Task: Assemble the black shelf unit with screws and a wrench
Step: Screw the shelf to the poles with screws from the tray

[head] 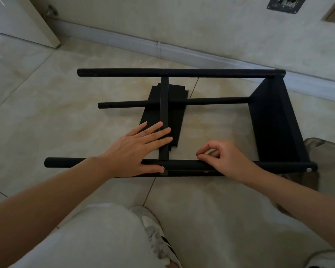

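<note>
right shelf screwed on | middle shelf loose | left hand flat on it | right hand pinching at near pole, contents unclear

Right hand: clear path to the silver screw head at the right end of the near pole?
Probably yes. The right hand sits on the near pole, pinching thumb to finger, and the screw head lies further right along it, exposed, with nothing between them.
</note>
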